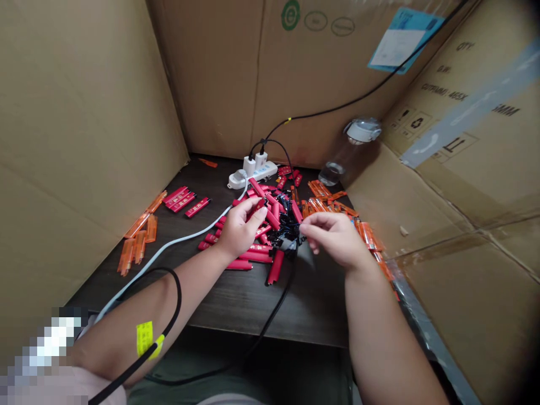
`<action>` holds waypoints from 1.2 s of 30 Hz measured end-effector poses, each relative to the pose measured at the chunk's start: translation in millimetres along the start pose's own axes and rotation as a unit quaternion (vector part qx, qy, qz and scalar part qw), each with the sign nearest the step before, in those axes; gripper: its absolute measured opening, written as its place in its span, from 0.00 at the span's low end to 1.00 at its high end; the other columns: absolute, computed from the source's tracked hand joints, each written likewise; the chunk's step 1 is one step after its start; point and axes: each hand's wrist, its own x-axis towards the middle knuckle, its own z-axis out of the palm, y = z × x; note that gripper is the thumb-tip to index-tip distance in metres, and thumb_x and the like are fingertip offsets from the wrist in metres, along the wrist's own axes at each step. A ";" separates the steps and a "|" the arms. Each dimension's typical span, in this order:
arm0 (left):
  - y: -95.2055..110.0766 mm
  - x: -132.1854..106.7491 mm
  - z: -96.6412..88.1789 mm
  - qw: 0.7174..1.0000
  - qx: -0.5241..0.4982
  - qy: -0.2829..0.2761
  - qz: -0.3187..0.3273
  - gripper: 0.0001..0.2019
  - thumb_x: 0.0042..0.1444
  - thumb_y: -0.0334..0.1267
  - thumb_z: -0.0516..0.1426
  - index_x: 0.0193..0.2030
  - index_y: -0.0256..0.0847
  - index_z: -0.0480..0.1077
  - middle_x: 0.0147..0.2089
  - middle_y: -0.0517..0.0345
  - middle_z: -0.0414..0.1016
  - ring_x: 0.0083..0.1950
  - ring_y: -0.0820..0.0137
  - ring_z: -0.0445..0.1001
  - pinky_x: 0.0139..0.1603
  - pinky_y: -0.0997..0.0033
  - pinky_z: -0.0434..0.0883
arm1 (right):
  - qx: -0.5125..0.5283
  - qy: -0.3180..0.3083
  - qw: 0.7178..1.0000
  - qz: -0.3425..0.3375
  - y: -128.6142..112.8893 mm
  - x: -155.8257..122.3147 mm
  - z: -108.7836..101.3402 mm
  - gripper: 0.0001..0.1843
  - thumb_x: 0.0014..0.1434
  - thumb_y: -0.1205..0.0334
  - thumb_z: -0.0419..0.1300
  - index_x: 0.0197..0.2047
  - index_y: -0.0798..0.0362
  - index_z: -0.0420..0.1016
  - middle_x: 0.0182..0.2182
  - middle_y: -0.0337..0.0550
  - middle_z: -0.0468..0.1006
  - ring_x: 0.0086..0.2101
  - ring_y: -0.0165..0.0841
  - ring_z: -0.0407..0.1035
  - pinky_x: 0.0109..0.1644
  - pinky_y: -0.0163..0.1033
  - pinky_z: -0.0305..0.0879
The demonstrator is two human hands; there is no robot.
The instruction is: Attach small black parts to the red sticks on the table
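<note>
A heap of red lighter bodies (261, 250) lies on a dark table (236, 301), mixed with small black parts (288, 224). My left hand (240, 228) is closed around a red lighter body (260, 212) at the heap's left side. My right hand (333, 236) hovers at the heap's right edge, fingertips pinched on a small black part (300, 230). The two hands sit close together, a short gap between them.
Cardboard walls (84, 124) enclose the table on three sides. A white power strip (252, 171) with plugged chargers sits at the back. Orange lighter bodies (137, 239) lie at the left and more at the right (337, 208). A clear bottle (348, 152) leans in the right corner. Cables cross the table.
</note>
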 end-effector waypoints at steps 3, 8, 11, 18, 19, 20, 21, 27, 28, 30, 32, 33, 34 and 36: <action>-1.1 0.9 -0.1 1.000 -0.009 0.004 0.002 0.13 0.55 0.42 0.57 0.43 0.37 0.73 0.32 0.57 0.74 0.27 0.76 0.68 0.29 0.76 0.67 | 0.290 0.042 0.956 0.017 -2.1 5.6 -5.2 0.08 0.44 0.62 0.64 0.25 0.54 0.68 0.18 0.34 0.67 0.15 0.22 0.57 0.14 0.27 0.56; -2.2 1.5 0.3 1.000 -0.030 0.008 -0.001 0.13 0.55 0.42 0.58 0.42 0.36 0.73 0.30 0.59 0.72 0.26 0.77 0.65 0.28 0.77 0.65 | 0.478 0.127 0.862 0.117 10.8 26.9 -14.8 0.03 0.45 0.68 0.58 0.24 0.54 0.65 0.22 0.40 0.70 0.21 0.24 0.64 0.20 0.27 0.68; -1.3 1.5 0.3 1.000 -0.029 0.008 0.003 0.12 0.55 0.42 0.57 0.42 0.36 0.72 0.30 0.59 0.72 0.27 0.77 0.66 0.29 0.76 0.66 | 0.447 0.175 0.872 0.095 15.2 31.1 -13.0 0.05 0.44 0.68 0.58 0.24 0.53 0.64 0.21 0.39 0.70 0.23 0.27 0.67 0.24 0.31 0.71; 0.7 1.7 -1.2 1.000 -0.001 0.002 0.004 0.13 0.56 0.43 0.57 0.43 0.36 0.72 0.31 0.57 0.74 0.29 0.75 0.69 0.31 0.76 0.67 | -0.016 0.108 0.991 0.077 21.9 16.3 -15.1 0.05 0.50 0.63 0.59 0.33 0.53 0.72 0.16 0.31 0.62 0.14 0.23 0.51 0.17 0.31 0.50; 0.6 1.6 -1.3 1.000 0.004 0.001 0.005 0.13 0.56 0.43 0.57 0.43 0.36 0.72 0.31 0.57 0.74 0.29 0.75 0.69 0.31 0.75 0.67 | -0.118 0.072 0.988 0.073 24.7 15.4 -16.9 0.05 0.50 0.63 0.59 0.32 0.54 0.73 0.17 0.33 0.66 0.16 0.24 0.55 0.20 0.32 0.53; 0.5 1.5 -1.4 1.000 0.007 0.002 0.006 0.13 0.56 0.43 0.57 0.43 0.36 0.72 0.31 0.56 0.74 0.29 0.74 0.69 0.32 0.75 0.67 | -0.208 0.032 0.975 0.072 27.6 15.2 -18.5 0.05 0.50 0.63 0.60 0.32 0.54 0.74 0.20 0.35 0.69 0.19 0.25 0.59 0.23 0.32 0.55; 0.2 1.3 -1.4 1.000 0.009 0.003 0.007 0.13 0.56 0.43 0.57 0.43 0.36 0.72 0.32 0.56 0.75 0.30 0.74 0.69 0.32 0.75 0.68 | -0.279 -0.004 0.957 0.073 30.3 15.5 -19.4 0.06 0.49 0.64 0.61 0.32 0.54 0.75 0.22 0.37 0.71 0.21 0.26 0.62 0.26 0.33 0.56; -1.7 0.7 -1.2 1.000 0.019 -0.012 0.010 0.14 0.57 0.42 0.56 0.45 0.36 0.72 0.36 0.54 0.76 0.32 0.74 0.71 0.32 0.76 0.68 | -0.381 -0.061 0.918 0.095 37.4 21.6 -12.5 0.07 0.51 0.65 0.60 0.36 0.54 0.73 0.24 0.37 0.72 0.24 0.28 0.63 0.30 0.33 0.56; -1.9 0.7 -1.1 1.000 0.021 -0.011 0.010 0.14 0.57 0.42 0.56 0.45 0.36 0.72 0.36 0.54 0.76 0.32 0.74 0.71 0.32 0.76 0.68 | -0.378 -0.060 0.919 0.093 37.9 22.5 -11.3 0.05 0.51 0.66 0.60 0.35 0.54 0.73 0.24 0.37 0.72 0.25 0.28 0.64 0.30 0.33 0.56; -2.1 0.8 -1.0 1.000 0.025 -0.006 0.011 0.14 0.57 0.42 0.56 0.45 0.36 0.72 0.36 0.54 0.76 0.32 0.73 0.71 0.33 0.76 0.68 | -0.368 -0.046 0.924 0.090 38.3 23.2 -10.9 0.02 0.50 0.67 0.61 0.30 0.54 0.72 0.23 0.38 0.71 0.25 0.28 0.63 0.30 0.34 0.56; -1.8 0.9 -1.0 1.000 0.029 -0.004 0.009 0.14 0.56 0.42 0.56 0.45 0.36 0.72 0.37 0.54 0.76 0.33 0.73 0.72 0.33 0.76 0.68 | -0.311 -0.018 0.946 0.092 37.1 22.2 -13.1 0.03 0.50 0.65 0.61 0.27 0.54 0.70 0.20 0.36 0.68 0.23 0.27 0.60 0.27 0.34 0.55; -1.6 0.9 -1.0 0.999 0.031 -0.005 0.007 0.14 0.56 0.42 0.56 0.45 0.36 0.72 0.37 0.54 0.76 0.34 0.73 0.72 0.34 0.75 0.68 | -0.247 -0.002 0.964 0.096 35.7 21.3 -14.8 0.05 0.51 0.63 0.61 0.27 0.54 0.68 0.18 0.34 0.65 0.20 0.26 0.58 0.25 0.33 0.54; -1.2 0.9 -1.0 0.999 0.032 -0.006 0.006 0.14 0.56 0.42 0.56 0.45 0.36 0.72 0.37 0.54 0.76 0.34 0.72 0.72 0.34 0.75 0.68 | -0.158 0.011 0.982 0.101 33.7 20.2 -16.6 0.08 0.51 0.61 0.62 0.27 0.53 0.67 0.17 0.32 0.62 0.18 0.25 0.54 0.23 0.33 0.54; -0.4 1.0 -0.9 1.000 0.030 -0.007 0.006 0.13 0.56 0.41 0.56 0.44 0.36 0.72 0.37 0.54 0.76 0.34 0.72 0.72 0.34 0.75 0.68 | 0.055 0.022 0.993 0.107 29.1 18.7 -20.0 0.11 0.51 0.57 0.62 0.28 0.51 0.63 0.17 0.29 0.58 0.16 0.23 0.51 0.21 0.32 0.56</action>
